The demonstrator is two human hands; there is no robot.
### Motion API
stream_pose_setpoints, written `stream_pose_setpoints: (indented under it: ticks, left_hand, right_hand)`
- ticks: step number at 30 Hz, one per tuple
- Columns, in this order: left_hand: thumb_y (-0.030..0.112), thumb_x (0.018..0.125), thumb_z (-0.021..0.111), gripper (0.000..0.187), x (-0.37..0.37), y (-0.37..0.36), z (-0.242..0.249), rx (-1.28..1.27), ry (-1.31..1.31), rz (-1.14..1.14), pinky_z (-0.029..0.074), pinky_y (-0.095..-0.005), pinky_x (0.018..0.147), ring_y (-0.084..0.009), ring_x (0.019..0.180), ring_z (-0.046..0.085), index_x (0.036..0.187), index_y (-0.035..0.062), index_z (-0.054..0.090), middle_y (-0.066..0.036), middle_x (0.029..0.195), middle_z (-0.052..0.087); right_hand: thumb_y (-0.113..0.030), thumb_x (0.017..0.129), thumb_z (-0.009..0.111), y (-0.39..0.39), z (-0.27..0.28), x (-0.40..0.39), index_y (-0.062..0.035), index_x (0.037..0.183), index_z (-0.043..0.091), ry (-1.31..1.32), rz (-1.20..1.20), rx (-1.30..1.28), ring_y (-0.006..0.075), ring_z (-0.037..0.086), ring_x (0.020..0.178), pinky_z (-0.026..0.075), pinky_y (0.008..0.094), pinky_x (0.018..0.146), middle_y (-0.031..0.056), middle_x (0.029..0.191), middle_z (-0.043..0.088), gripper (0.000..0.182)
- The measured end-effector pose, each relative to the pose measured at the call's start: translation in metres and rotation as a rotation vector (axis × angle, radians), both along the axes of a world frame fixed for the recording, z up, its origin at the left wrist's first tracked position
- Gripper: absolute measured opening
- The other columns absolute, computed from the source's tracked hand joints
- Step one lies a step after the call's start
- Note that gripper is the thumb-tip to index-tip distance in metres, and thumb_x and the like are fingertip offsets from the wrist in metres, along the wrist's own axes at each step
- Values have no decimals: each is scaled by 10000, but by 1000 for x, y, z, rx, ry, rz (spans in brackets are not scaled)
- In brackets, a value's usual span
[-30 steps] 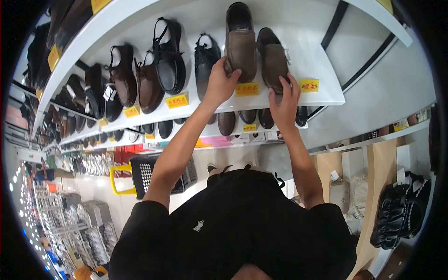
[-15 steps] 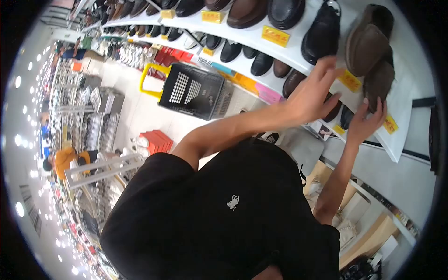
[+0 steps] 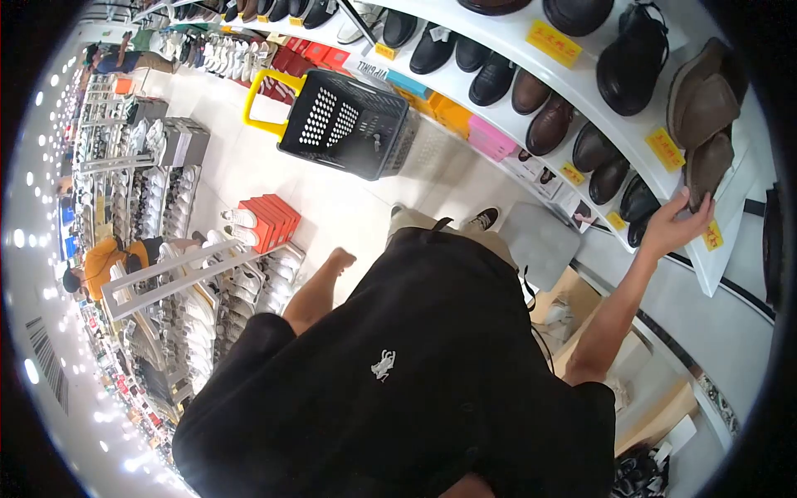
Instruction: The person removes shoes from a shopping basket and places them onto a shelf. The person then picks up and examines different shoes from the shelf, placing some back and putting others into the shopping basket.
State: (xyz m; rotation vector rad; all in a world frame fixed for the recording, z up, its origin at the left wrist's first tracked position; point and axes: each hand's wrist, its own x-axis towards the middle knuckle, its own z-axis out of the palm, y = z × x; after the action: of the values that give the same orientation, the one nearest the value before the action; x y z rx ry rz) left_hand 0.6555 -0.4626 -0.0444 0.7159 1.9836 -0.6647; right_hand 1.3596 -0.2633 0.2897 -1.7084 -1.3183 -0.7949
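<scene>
At the end of the upper shelf, my right hand point(image 3: 677, 226) grips the tip of a brown shoe point(image 3: 710, 166), thumb on one side and fingers on the other. A second brown shoe point(image 3: 704, 104) rests against it. Beside the pair stands a black shoe point(image 3: 633, 66), with a yellow price tag point(image 3: 665, 149) on the shelf edge nearby. My left hand point(image 3: 339, 261) hangs low beside my body, away from the shelves; its fingers are too small and bunched in view to make out.
A black basket point(image 3: 349, 124) with a yellow handle stands on the floor. A lower shelf holds dark shoes point(image 3: 548, 124). Red shoe boxes point(image 3: 270, 222) and racks of pale shoes are at the left. A person in an orange top point(image 3: 101, 264) is farther off, beside the racks.
My left hand has left the shelf and dropped down beside my body. My right hand stays at the brown shoe. The view has shifted, so the shelves sit farther right and the basket higher.
</scene>
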Motion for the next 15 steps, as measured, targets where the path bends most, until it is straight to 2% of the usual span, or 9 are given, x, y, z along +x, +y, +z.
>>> stream_pose_setpoints:
  ticks: [1,2,4,6,9,10,12,14,15]
  left_hand:
    - [311,898,685,337,-20,-12,5,16,-235,36,573,-382,582,-257,698,676,950,-21,706,-120,816,685]
    - [307,916,669,419,-11,-9,43,143,-269,294,596,-405,692,-278,796,693,1102,-68,658,-160,961,689]
    - [291,933,649,483,-24,-16,43,287,-408,646,592,-401,801,-272,911,691,1257,-63,586,-179,1070,669]
    - [279,944,639,502,-34,-4,41,356,-472,733,577,-391,861,-274,1003,677,1310,-53,553,-184,1168,642]
    - [292,910,693,525,-54,27,32,445,-466,647,586,-375,784,-257,973,678,1291,-50,574,-175,1104,675]
    - [291,906,696,533,-64,39,28,519,-507,551,578,-366,779,-252,973,676,1297,-49,573,-186,1123,675]
    - [289,905,689,544,-89,62,30,588,-534,497,568,-345,761,-247,945,679,1308,-54,566,-205,1128,680]
    - [290,955,663,468,-119,82,31,569,-561,474,569,-346,809,-225,957,668,1297,-19,584,-161,1111,673]
    - [286,953,660,451,-138,88,23,559,-534,439,571,-337,776,-214,912,670,1280,-17,593,-151,1080,679]
  right_hand:
    - [-253,959,680,0,-2,1,56,1310,535,-30,-14,6,438,515,1220,414,497,1039,282,1320,533,490]
    - [-258,959,679,0,-6,2,65,1315,527,-57,-26,13,442,521,1211,412,496,1042,286,1312,538,504]
    - [-293,959,677,1,-12,1,94,1324,514,-40,-39,28,456,522,1199,415,484,1043,308,1295,544,556]
    - [-326,977,647,1,-16,6,120,1330,491,-68,-54,-12,468,521,1198,397,499,1055,320,1291,551,590]
    - [-381,980,626,-2,-20,11,169,1347,452,-165,-144,-89,508,510,1201,384,522,1066,372,1278,537,684]
    - [-387,978,626,-5,-29,28,172,1330,470,-205,-164,-113,520,522,1173,390,541,1054,375,1256,550,679]
    - [-376,966,643,-12,-32,28,153,1282,531,-337,-255,-72,509,547,1138,417,540,1021,354,1201,588,627]
    - [-344,953,663,-27,-36,-1,121,1232,581,-343,-255,-41,483,560,1135,423,536,1016,319,1177,611,549]
    - [-328,946,673,-32,-38,-20,105,1207,605,-347,-255,-30,470,567,1133,426,534,1014,301,1165,623,510]
